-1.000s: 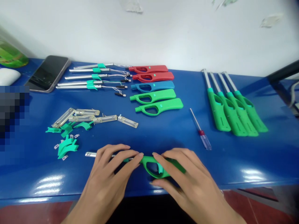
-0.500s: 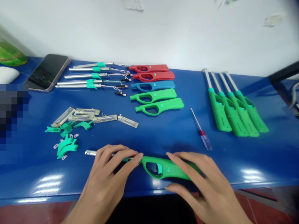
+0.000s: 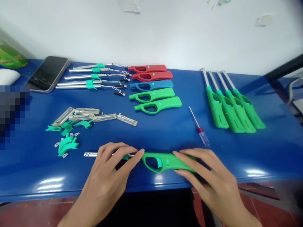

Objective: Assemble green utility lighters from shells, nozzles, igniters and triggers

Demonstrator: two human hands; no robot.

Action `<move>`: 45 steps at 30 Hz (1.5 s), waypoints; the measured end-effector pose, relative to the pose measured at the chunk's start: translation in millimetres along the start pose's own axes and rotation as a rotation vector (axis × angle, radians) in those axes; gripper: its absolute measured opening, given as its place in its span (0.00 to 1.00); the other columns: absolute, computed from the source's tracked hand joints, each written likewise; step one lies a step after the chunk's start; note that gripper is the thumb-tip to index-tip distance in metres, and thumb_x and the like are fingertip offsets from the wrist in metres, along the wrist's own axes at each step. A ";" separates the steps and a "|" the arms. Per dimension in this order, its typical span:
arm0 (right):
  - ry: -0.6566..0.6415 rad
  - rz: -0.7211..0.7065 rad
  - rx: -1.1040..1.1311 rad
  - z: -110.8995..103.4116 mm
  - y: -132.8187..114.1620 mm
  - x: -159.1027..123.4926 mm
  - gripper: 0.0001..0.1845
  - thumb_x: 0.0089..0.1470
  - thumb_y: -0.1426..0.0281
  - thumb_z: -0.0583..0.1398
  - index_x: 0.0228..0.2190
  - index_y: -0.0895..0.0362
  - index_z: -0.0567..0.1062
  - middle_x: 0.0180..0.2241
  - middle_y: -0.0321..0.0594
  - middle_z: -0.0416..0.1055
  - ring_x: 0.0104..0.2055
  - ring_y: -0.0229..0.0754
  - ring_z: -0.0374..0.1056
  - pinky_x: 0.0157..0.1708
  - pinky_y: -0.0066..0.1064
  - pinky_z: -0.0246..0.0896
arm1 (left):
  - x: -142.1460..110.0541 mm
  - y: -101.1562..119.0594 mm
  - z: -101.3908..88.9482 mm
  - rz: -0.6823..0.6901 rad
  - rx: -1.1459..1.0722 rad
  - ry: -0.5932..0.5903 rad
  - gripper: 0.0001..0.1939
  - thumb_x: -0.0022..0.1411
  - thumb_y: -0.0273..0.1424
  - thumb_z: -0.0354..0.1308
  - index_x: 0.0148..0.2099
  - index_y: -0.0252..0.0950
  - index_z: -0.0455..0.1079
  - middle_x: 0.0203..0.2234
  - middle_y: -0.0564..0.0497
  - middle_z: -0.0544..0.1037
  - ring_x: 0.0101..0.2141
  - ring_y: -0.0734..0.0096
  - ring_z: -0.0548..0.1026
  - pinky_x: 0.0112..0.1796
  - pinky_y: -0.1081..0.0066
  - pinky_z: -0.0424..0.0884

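Observation:
A green long-nose gas lighter [image 3: 163, 159] lies sideways at the table's front, its silver tube pointing left. My left hand [image 3: 110, 171] is closed over the tube, with thumb and fingertips where it meets the handle; a teal collar shows partly behind the fingers. My right hand [image 3: 208, 173] grips the handle's right end between thumb and fingers and hides that end. A teal trigger shows inside the handle's loop. Beyond the hands lies a screwdriver [image 3: 199, 127] with a clear and red handle.
Several finished green lighters [image 3: 233, 110] lie at right. Red, blue and green lighter handles [image 3: 153, 86] sit at the back middle, beside metal tubes with wires [image 3: 87, 76]. Clear fuel tanks [image 3: 105, 118], teal triggers [image 3: 68, 146] and a phone [image 3: 48, 74] are at left.
My right thumb has closed in against the handle's lower edge, where it was apart before. The camera view has shifted slightly. My left hand keeps its hold on the tube.

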State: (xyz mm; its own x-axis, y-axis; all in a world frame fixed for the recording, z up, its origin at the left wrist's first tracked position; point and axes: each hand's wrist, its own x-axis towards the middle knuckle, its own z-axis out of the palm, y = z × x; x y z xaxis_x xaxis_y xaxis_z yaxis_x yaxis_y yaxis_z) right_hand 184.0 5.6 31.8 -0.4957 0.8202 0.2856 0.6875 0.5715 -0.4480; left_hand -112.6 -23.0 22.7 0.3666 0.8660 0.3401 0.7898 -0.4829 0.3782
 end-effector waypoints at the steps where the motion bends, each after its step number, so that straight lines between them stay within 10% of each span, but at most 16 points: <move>1: 0.000 -0.003 -0.002 0.1 0.7 0.3 0.21 0.68 0.70 0.64 0.60 0.48 0.76 0.51 0.42 0.77 0.52 0.47 0.72 0.51 0.43 0.73 | 0.4 0.6 0.1 0.004 0.004 0.005 0.29 0.67 0.11 0.54 0.64 0.38 0.71 0.50 0.44 0.78 0.51 0.57 0.72 0.52 0.54 0.68; 27: 0.012 0.023 -0.022 5.6 -3.6 -11.6 0.28 0.70 0.75 0.59 0.67 0.44 0.69 0.53 0.43 0.74 0.54 0.47 0.70 0.51 0.45 0.71 | 8.9 10.1 1.0 0.097 0.086 0.028 0.25 0.68 0.08 0.50 0.59 0.31 0.73 0.44 0.45 0.78 0.46 0.62 0.71 0.49 0.59 0.66; 37: 0.011 0.001 -0.028 6.3 0.4 -11.9 0.26 0.70 0.73 0.60 0.66 0.44 0.71 0.52 0.43 0.75 0.52 0.47 0.71 0.49 0.42 0.72 | -6.3 -9.7 -21.8 -0.100 0.139 0.021 0.17 0.74 0.27 0.58 0.62 0.41 0.71 0.52 0.46 0.75 0.52 0.54 0.70 0.52 0.54 0.66; 45: -0.022 -0.060 -0.009 4.5 6.7 -8.7 0.25 0.72 0.73 0.58 0.66 0.48 0.69 0.52 0.44 0.71 0.54 0.46 0.66 0.50 0.40 0.69 | 0.7 -1.3 -0.6 -0.073 0.119 -0.055 0.10 0.77 0.24 0.54 0.57 0.36 0.69 0.50 0.44 0.75 0.50 0.57 0.70 0.50 0.58 0.65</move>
State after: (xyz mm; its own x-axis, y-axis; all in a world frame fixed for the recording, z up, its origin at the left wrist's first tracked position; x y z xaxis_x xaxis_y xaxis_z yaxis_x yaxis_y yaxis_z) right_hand 190.6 2.1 22.5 -0.5475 0.7840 0.2927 0.6608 0.6196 -0.4235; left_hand -113.7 -21.9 23.0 0.3300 0.9057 0.2662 0.8667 -0.4024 0.2947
